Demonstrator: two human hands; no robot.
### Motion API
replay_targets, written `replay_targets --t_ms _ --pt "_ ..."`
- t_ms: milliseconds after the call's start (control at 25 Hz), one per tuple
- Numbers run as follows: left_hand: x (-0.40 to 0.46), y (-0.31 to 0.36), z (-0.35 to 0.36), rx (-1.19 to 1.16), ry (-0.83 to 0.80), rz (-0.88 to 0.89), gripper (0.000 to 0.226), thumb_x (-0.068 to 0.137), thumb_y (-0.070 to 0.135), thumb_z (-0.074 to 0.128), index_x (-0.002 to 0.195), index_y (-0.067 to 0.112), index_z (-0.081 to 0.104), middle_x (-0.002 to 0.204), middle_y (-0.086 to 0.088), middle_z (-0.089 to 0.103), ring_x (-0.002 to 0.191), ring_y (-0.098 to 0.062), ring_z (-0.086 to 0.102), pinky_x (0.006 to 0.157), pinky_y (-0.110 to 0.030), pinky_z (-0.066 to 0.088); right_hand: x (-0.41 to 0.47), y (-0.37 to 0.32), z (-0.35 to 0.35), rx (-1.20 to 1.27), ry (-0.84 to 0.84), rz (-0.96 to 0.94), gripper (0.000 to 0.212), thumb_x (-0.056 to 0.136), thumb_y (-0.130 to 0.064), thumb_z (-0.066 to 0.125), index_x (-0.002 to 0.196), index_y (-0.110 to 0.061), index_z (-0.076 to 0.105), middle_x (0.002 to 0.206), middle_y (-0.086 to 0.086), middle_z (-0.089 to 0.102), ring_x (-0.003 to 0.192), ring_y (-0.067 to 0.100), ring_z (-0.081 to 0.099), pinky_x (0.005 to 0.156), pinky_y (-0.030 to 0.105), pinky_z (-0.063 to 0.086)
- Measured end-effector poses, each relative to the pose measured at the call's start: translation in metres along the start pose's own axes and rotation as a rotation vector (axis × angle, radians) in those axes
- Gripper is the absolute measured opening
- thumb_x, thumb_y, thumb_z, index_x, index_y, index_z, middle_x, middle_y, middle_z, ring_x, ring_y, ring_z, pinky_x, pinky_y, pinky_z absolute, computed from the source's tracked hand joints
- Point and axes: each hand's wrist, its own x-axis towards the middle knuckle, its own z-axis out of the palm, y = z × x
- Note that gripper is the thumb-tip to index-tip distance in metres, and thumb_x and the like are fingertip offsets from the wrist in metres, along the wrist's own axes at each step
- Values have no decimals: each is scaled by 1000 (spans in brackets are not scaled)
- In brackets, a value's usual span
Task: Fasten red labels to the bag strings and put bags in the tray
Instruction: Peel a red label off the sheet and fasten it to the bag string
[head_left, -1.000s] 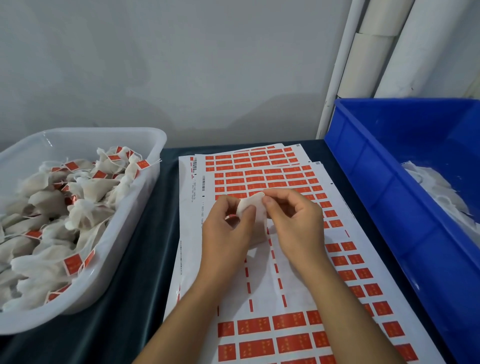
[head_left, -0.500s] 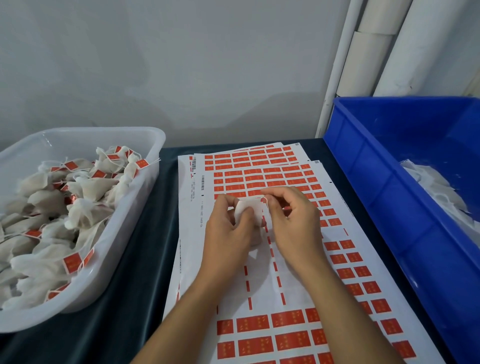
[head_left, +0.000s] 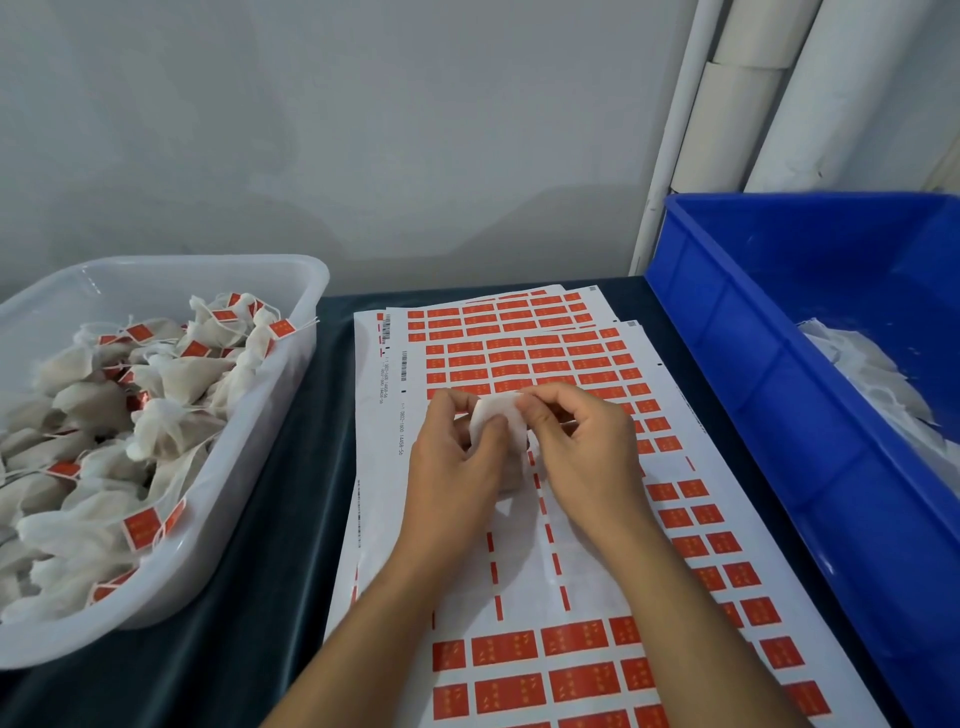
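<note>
A small white mesh bag (head_left: 497, 415) is held between both hands above the label sheets (head_left: 524, 358). My left hand (head_left: 457, 457) grips its left side with thumb and fingers. My right hand (head_left: 576, 447) pinches its upper right edge. The bag's string and any label on it are hidden by my fingers. The sheets carry rows of red labels (head_left: 571, 636), with a peeled white patch under my hands. The clear plastic tray (head_left: 249, 467) at the left holds several bags with red labels attached.
A blue bin (head_left: 769, 426) at the right holds unlabelled white bags (head_left: 878, 384). White pipes (head_left: 748, 104) rise behind it against a grey wall. A dark cloth (head_left: 280, 519) covers the table between tray and sheets.
Both hands keep working the bag in place; my fingers shifted slightly on it, and the bag stayed over the same spot on the sheets.
</note>
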Motion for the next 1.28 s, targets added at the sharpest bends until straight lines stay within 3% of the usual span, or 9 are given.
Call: replay_targets --t_ms 160,320,440,560,640,720,840,1000,1280 --pt "0 0 0 10 -19 -16 16 100 39 64 105 49 52 104 29 66 95 3 69 64 -13 57 0 -2 0 -18 62 -20 19 92 -52 58 101 -40 69 95 -30 69 97 -12 62 66 2 48" --pt "-2 2 0 48 -82 -17 22 99 50 62 118 51 51 107 28 67 97 8 67 63 -9 55 1 -3 1 -67 160 -83 19 95 -49 54 100 -37 66 93 -32 64 94 -7 64 73 7 49" --pt "-1 3 1 99 -63 -28 29 97 52 66 123 47 54 112 26 67 94 1 70 63 -10 56 1 -2 1 -104 186 -123 20 96 -47 51 102 -35 65 96 -31 61 93 -8 63 76 4 46" --pt "0 5 1 169 -47 -40 53 92 58 68 138 52 45 111 37 55 93 -2 67 62 -8 53 2 -1 2 -132 197 -164 28 98 -44 49 106 -25 69 102 -19 67 93 -3 63 79 6 47" --pt "0 6 1 202 -57 -71 69 90 60 68 150 50 36 118 34 51 98 -6 67 72 -13 54 2 -1 2 -153 196 -183 32 98 -43 48 107 -22 70 105 -12 70 95 2 64 82 11 49" --pt "2 3 1 202 -51 -55 55 92 56 70 142 45 50 117 27 63 95 -7 70 74 -17 56 2 0 3 -173 195 -179 35 97 -43 46 107 -21 71 107 -9 71 99 4 63 83 12 48" --pt "2 -3 1 99 -36 12 9 94 39 73 99 32 70 90 19 75 83 -6 72 69 -24 58 4 1 3 -191 196 -154 35 96 -42 44 106 -22 71 109 -10 71 100 2 61 83 10 44" --pt "1 2 -3 -69 -88 49 8 95 32 72 103 34 70 101 22 76 96 -3 73 72 -16 58 6 4 3 -202 204 -134 29 98 -44 49 106 -25 70 105 -14 69 94 2 62 79 10 46" --pt "-1 1 -1 -5 -192 52 8 102 44 61 100 36 63 93 18 70 88 -4 70 67 -10 53 5 5 4 -196 211 -142 31 98 -47 49 106 -24 69 105 -12 70 93 4 63 79 13 49"
